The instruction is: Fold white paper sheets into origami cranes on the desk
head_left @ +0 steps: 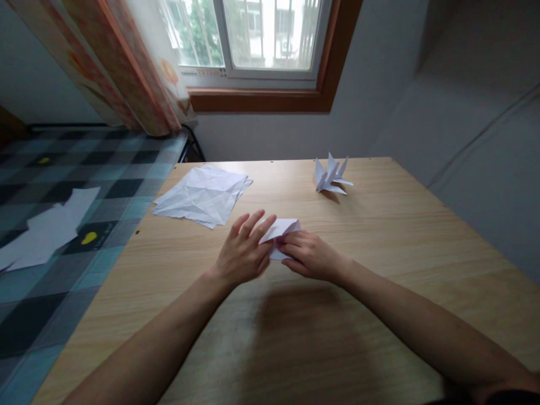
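Note:
A partly folded sheet of white paper (282, 226) lies at the middle of the wooden table, between my two hands. My left hand (247, 250) holds its left side, with the thumb low and the upper fingers raised and apart. At its right side, the fingers of my right hand (310, 254) are closed together on the paper under a raised flap. Both hands cover parts of the paper, so some folds are hidden.
Behind my left hand lies a stack of creased white paper sheets (205, 194). Folded paper figures with pointed tips (331, 177) stand at the back right. Left of the table (422, 253), more white paper (50, 230) lies on a checkered bed cover (34, 320).

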### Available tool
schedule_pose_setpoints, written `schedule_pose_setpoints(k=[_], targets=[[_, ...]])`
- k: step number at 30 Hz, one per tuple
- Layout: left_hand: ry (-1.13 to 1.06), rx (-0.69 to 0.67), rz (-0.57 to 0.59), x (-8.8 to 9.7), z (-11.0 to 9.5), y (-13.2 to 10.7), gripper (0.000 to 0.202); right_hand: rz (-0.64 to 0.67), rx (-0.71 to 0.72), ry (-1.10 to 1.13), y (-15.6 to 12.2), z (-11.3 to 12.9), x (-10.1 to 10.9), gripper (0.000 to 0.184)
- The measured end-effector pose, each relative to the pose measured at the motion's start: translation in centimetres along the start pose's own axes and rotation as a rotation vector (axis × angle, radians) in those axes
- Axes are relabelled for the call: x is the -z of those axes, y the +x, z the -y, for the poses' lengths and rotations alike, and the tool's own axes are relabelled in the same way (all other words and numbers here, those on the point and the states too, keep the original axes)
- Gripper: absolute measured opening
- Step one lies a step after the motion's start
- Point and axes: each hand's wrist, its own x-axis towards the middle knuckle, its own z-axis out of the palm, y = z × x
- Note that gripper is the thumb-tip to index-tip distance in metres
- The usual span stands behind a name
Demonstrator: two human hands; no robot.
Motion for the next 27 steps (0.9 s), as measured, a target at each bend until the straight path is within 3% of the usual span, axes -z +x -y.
schedule_pose_setpoints(k=[4,9,16,20,27], targets=[[-0.069,0.050,0.118,0.0,0.1,-0.2,0.027,-0.069,-0.013,-0.006,-0.6,-0.6,-0.1,0.012],[-0.071,0.073,0.192,-0.1,0.5,-0.3,0.031,-0.054,-0.047,0.073,-1.1,-0.9,0.2,0.012],[-0.025,0.100,0.089,-0.2,0.9,-0.1,0.015,-0.023,-0.091,0.162,-1.3,-0.9,0.5,0.011],[-0.014,0.040,-0.018,0.0,0.6,-0.1,0.008,-0.028,-0.132,0.229,-1.2,-0.5,0.6,0.009],[-0.067,-0.015,-0.075,-0.1,0.4,-0.1,0.006,-0.177,-0.219,0.343,-0.9,0.0,0.5,0.016]])
